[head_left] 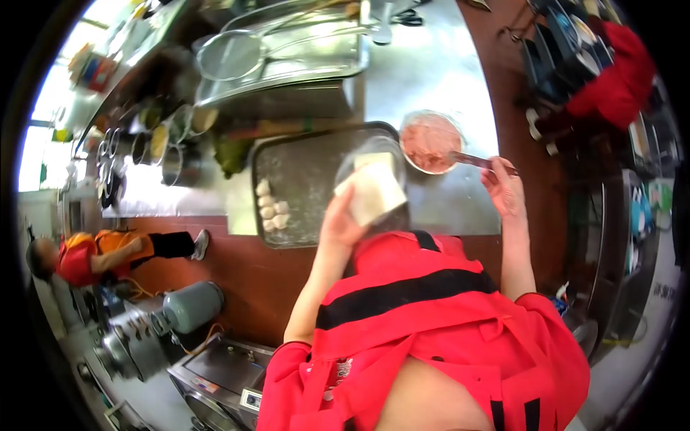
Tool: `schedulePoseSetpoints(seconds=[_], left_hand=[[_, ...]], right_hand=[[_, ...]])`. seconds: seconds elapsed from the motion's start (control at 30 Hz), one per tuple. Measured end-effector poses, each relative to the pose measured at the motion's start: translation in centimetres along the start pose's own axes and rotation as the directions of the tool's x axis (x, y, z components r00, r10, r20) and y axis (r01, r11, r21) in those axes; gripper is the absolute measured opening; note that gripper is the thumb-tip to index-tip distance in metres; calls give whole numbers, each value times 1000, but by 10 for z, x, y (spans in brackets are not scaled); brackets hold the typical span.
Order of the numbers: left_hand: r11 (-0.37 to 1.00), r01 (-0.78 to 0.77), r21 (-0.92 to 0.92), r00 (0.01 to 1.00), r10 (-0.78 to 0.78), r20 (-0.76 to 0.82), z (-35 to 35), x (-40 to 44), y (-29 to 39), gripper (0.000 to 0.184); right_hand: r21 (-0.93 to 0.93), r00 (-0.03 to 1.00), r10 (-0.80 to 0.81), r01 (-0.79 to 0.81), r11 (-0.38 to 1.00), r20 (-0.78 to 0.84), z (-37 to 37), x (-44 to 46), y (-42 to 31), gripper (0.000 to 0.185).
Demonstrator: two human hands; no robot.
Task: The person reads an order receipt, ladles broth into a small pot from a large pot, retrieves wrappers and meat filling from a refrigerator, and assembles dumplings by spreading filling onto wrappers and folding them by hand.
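Note:
My left hand (341, 218) is closed around a stack of pale square wrappers (375, 190), held over the right part of a dark tray (309, 154). Several small white dumplings (272, 212) lie at the tray's left side. A bowl of pink filling (431, 142) stands just right of the tray. My right hand (503, 188) grips the handle of a flat brown spatula (471, 159), whose tip reaches into the filling. Beneath the wrappers, a round clear item is partly hidden and blurred.
Metal trays (309, 68) with a strainer (231, 55) stand beyond the dark tray. Containers (176, 161) are at the left. One person (90, 258) stands at far left, another (618, 79) at upper right. Scissors (408, 18) lie at the back.

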State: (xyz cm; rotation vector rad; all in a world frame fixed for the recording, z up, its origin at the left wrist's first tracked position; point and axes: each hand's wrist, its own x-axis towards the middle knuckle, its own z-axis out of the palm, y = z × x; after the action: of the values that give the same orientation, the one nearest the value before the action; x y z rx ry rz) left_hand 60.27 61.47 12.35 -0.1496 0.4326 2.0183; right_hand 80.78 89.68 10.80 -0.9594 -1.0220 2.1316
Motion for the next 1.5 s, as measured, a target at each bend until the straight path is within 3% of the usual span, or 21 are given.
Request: schedulePoseSetpoints(seconds=[0.2,0.43,0.53,0.63,0.73,0.83,0.93,1.03,1.23,1.33,1.43,1.5], left_hand=[[969,179,169,959,-134,-249,-28,24,-21,42],[947,282,155,938,-239,-250,-18,60,-54,39],[951,274,144,939,-232,-254,-7,72,-59,39],[956,266,122,936,-226,-270,-6,73,-62,41],[959,250,130,939,-208,-273,-6,72,-63,39],[960,248,131,941,-207,-268,-6,73,-63,38],[957,269,113,940,-235,-247,-7,71,-61,39],[953,280,117,945,-253,-207,-14,70,-59,38],[954,280,111,928,-239,-284,-13,71,-62,36],[956,277,95,928,-241,-283,-10,71,-62,36],[959,264,103,934,-227,-276,-8,70,-63,37],[957,270,108,942,-240,-233,-4,69,-62,39]], right_hand=[[-199,988,-61,89,976,144,16,-6,25,18],[-392,891,-135,321,862,433,43,13,31,16],[-437,876,-136,359,825,463,40,19,44,16],[-466,904,-74,286,837,421,33,16,54,16],[-329,968,54,31,944,245,27,10,61,18],[-189,987,42,-12,982,157,23,6,68,20],[9,989,146,-146,989,17,25,3,62,21],[87,995,95,-99,991,41,30,1,51,19],[-392,963,-131,217,894,235,28,7,49,19],[-391,965,-106,197,899,242,24,8,53,21],[-369,983,-6,74,927,182,26,-1,55,20],[-218,991,22,7,976,132,21,-5,63,19]])
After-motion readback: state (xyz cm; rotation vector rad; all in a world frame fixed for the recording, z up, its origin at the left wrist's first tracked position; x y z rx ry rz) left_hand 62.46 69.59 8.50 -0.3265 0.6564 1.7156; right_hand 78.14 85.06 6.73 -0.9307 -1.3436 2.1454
